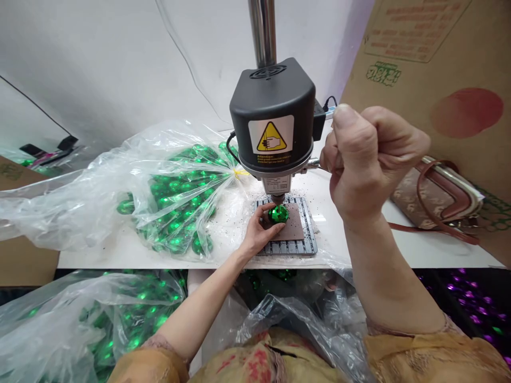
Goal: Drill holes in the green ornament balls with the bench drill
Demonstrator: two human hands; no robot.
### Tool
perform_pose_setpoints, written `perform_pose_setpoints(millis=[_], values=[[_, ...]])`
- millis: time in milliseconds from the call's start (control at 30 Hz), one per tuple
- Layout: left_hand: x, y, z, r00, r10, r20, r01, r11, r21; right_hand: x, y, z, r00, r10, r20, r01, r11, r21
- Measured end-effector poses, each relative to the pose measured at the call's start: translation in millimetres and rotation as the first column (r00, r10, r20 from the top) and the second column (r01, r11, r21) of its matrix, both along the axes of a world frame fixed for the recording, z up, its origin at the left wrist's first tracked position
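My left hand [261,230] is closed round the side of a shiny green faceted ball [278,214], thumb in front and fingers behind. The ball rests on a brown board [294,223] on the slotted metal base [310,234] of a small bench drill press [273,106]. Directly above the ball is the chuck [278,199], close to its top; whether the bit touches it I cannot tell. My right hand [363,159], in a fist, grips the drill press's lever [313,163], whose metal rod runs into the fingers. The lever's end is hidden by the hand.
A tied clear plastic bag [175,197] of green balls lies left of the press. Another bag [131,314] of green balls is below the table edge. Right are a cardboard box [439,69] and a handbag [435,194]. Dark shavings dot the white table [227,234].
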State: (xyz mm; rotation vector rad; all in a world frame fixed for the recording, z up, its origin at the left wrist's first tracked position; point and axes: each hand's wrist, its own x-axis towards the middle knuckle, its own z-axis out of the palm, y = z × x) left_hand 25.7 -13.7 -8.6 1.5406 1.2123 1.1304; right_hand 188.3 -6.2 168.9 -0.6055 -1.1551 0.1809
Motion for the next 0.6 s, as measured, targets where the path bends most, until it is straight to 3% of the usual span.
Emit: perform_pose_setpoints(millis=[133, 333, 600], values=[[4.9, -3.0, -0.5, 0.999, 0.035, 0.026, -0.034, 0.999, -0.01, -0.1, 0.6, -0.1, 1.0, 0.009, -0.009, -0.008, 1.0, 0.019], [8.6, -7.0, -3.4, 0.996, 0.043, -0.08, -0.034, 0.994, 0.108, 1.1, 0.2, -4.9, 0.998, -0.055, 0.042, 0.055, 0.998, 0.008], [6.5, -5.9, -8.0, 0.997, 0.021, -0.073, -0.012, 0.993, 0.118, -2.4, -7.6, -11.1, 0.998, 0.052, -0.033, -0.047, 0.99, 0.132]])
